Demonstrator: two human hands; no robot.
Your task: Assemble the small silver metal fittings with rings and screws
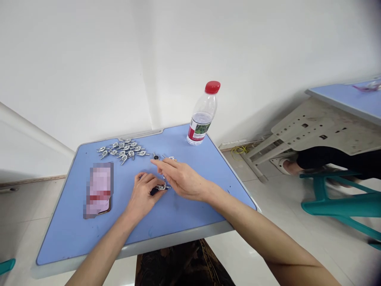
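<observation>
My left hand [145,194] is over the middle of the blue desk, its thumb and fingers closed on a small silver metal fitting [162,186] with a rounded middle and a thin stem. Most of that fitting is hidden by my fingers. Right against it on the right is my right hand [181,178], index finger stretched out and the other fingers curled in. What these curled fingers grip, if anything, is hidden. Just beyond lie a small black round part [156,157] and another shiny metal piece [171,158], partly covered by my right hand.
Several similar silver fittings [123,151] lie in a group at the desk's [119,234] back left. A phone [99,188] lies on the left side. A red-capped water bottle [201,119] stands at the back right. A teal stool [324,202] and a person's leg are off to the right.
</observation>
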